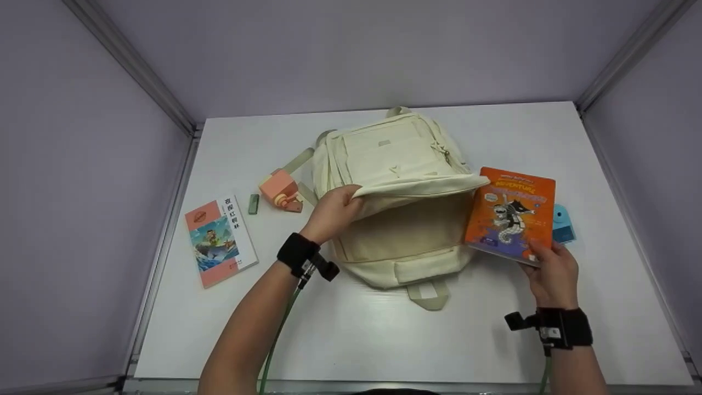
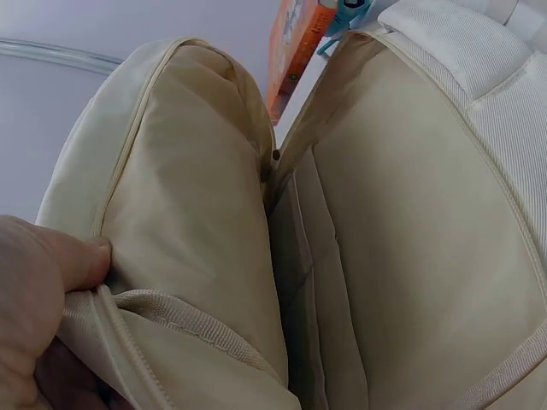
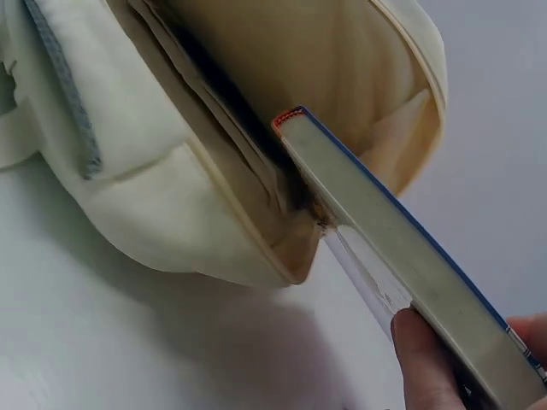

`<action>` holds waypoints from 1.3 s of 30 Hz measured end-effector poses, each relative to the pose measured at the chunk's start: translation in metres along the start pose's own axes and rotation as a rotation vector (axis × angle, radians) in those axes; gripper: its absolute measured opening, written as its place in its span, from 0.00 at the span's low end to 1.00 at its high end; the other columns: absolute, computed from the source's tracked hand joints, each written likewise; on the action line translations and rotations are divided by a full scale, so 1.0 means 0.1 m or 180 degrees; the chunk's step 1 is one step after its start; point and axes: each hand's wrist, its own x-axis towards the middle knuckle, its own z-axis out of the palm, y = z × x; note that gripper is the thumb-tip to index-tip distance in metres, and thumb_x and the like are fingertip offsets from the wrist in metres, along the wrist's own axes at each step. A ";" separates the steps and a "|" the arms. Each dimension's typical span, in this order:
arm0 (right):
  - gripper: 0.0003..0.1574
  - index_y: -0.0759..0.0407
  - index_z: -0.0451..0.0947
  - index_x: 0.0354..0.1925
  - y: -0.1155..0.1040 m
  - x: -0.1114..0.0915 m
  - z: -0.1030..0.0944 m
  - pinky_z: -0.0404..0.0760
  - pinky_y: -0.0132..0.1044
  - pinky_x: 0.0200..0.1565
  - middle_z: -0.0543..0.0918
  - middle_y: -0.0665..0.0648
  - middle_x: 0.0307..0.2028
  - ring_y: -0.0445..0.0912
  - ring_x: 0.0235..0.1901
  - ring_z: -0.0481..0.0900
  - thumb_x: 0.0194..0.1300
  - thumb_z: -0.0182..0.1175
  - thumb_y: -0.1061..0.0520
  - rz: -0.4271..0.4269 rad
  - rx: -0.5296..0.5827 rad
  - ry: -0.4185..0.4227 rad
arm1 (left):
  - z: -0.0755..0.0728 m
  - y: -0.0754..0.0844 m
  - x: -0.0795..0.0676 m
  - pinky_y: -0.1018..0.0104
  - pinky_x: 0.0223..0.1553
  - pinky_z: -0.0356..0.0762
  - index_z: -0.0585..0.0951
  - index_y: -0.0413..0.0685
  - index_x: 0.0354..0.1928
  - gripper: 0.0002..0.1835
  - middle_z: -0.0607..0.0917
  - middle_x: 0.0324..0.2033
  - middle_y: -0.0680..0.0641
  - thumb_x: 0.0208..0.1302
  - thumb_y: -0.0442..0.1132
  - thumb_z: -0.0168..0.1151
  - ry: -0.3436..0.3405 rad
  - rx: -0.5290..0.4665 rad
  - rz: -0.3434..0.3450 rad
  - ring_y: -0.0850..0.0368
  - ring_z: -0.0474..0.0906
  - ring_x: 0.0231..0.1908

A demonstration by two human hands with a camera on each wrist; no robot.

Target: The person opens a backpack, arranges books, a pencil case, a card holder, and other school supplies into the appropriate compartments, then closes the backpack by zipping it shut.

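Note:
A cream backpack (image 1: pixel 384 148) lies on the white table with its main compartment unzipped and gaping toward me. My left hand (image 1: pixel 335 211) pinches the zipped edge of its upper flap and holds it raised. In the left wrist view the beige lining (image 2: pixel 188 196) and an inner pocket (image 2: pixel 320 273) show. My right hand (image 1: pixel 554 274) grips an orange and purple book (image 1: pixel 510 214) by its lower right corner, beside the bag's right side. The right wrist view shows the thick book's page edge (image 3: pixel 402 256) angled at the opening.
Left of the bag lie a pink-covered book (image 1: pixel 222 241), a small green box-like item (image 1: pixel 253 204) and a pink-orange object (image 1: pixel 281 189) with a strap nearby. A light blue item (image 1: pixel 562 224) sits partly hidden behind the orange book. Grey-framed walls (image 1: pixel 384 55) enclose the table.

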 end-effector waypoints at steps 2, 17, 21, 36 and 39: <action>0.49 0.63 0.47 0.79 0.07 -0.07 0.00 0.85 0.40 0.48 0.69 0.56 0.63 0.47 0.60 0.76 0.72 0.64 0.59 0.0053 -0.0061 -0.0028 | 0.00 0.01 0.00 0.63 0.35 0.67 0.85 0.50 0.47 0.11 0.74 0.27 0.54 0.79 0.39 0.53 0.0008 0.0032 0.0033 0.58 0.69 0.28; 0.39 0.60 0.47 0.76 0.45 -0.57 0.20 0.80 0.39 0.57 0.66 0.58 0.64 0.46 0.57 0.76 0.78 0.55 0.58 0.0383 -0.0557 -0.0413 | 0.00 0.06 0.01 0.61 0.42 0.72 0.85 0.49 0.49 0.10 0.83 0.38 0.52 0.77 0.37 0.54 0.0030 0.0240 0.0216 0.57 0.74 0.35; 0.38 0.66 0.50 0.75 0.51 -0.48 0.39 0.81 0.39 0.56 0.67 0.62 0.63 0.46 0.55 0.78 0.78 0.55 0.59 0.0340 -0.0769 -0.0679 | -0.01 0.06 0.01 0.61 0.40 0.71 0.85 0.49 0.49 0.10 0.81 0.35 0.51 0.77 0.37 0.54 -0.0015 0.0268 0.0271 0.56 0.74 0.33; 0.26 0.64 0.70 0.67 0.59 0.28 1.15 0.75 0.33 0.27 0.80 0.53 0.36 0.41 0.29 0.77 0.74 0.58 0.63 0.0230 -0.0961 -0.1205 | -0.03 0.10 0.01 0.61 0.44 0.72 0.85 0.51 0.54 0.13 0.84 0.42 0.53 0.79 0.40 0.53 -0.0291 0.0263 0.0345 0.58 0.74 0.38; 0.17 0.60 0.76 0.57 0.62 0.40 1.28 0.71 0.32 0.25 0.78 0.51 0.32 0.41 0.25 0.72 0.72 0.58 0.68 0.0172 -0.0799 -0.1261 | -0.03 0.11 0.01 0.60 0.46 0.73 0.85 0.51 0.54 0.13 0.84 0.44 0.52 0.79 0.40 0.53 -0.0311 0.0296 0.0350 0.58 0.75 0.39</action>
